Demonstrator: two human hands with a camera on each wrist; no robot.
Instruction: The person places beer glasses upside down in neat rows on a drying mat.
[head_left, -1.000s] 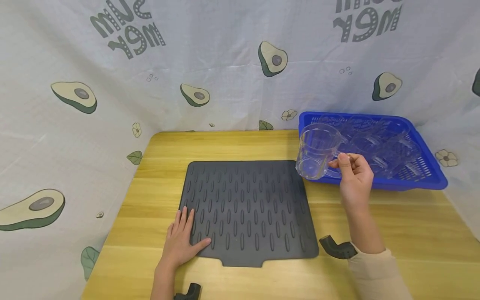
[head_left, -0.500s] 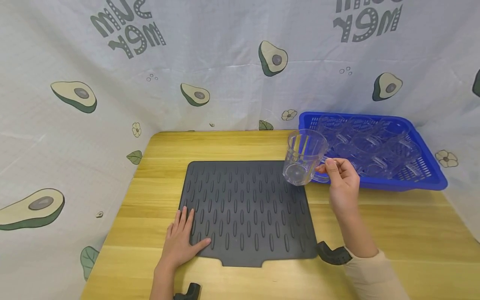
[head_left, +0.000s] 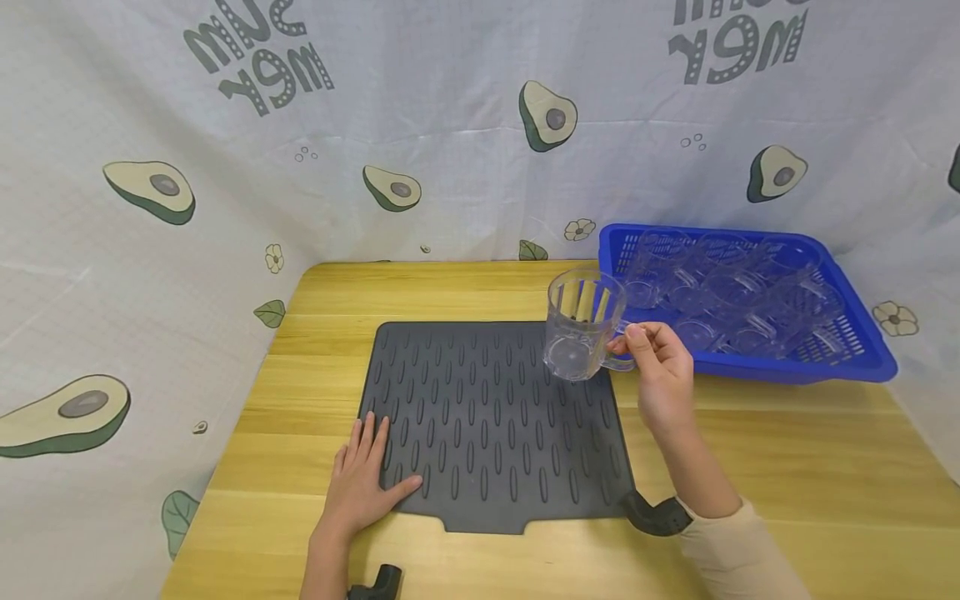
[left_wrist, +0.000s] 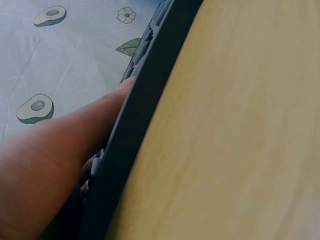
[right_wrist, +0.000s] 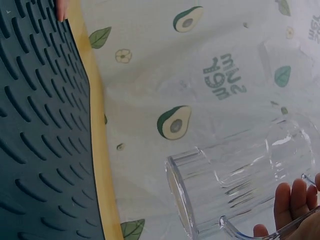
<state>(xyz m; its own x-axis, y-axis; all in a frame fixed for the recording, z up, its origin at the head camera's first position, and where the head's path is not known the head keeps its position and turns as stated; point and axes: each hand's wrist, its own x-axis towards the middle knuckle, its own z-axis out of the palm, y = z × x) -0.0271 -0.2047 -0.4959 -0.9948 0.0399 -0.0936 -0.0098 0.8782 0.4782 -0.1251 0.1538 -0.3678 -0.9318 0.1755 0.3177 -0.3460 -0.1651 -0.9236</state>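
A clear mug (head_left: 576,333) hangs upright over the right back part of a dark grey ridged drying mat (head_left: 480,425). My right hand (head_left: 663,375) pinches its handle between thumb and fingers; in the right wrist view the curled fingers (right_wrist: 292,202) show behind the handle. On the mat's left front edge lies my left hand (head_left: 363,479), palm down with fingers spread. The left wrist view shows only part of that hand (left_wrist: 65,140) beside the mat's dark edge (left_wrist: 135,120); most of its fingers are hidden.
At the back right a blue basket (head_left: 862,358) holds several clear mugs (head_left: 738,292). Wooden tabletop (head_left: 277,467) surrounds the mat. A white curtain printed with avocados (head_left: 465,167) hangs behind the table. Black camera mounts (head_left: 656,515) sit at both wrists.
My right hand has carried the mug left and slightly toward me, from in front of the basket to over the mat. My left hand stays in place.
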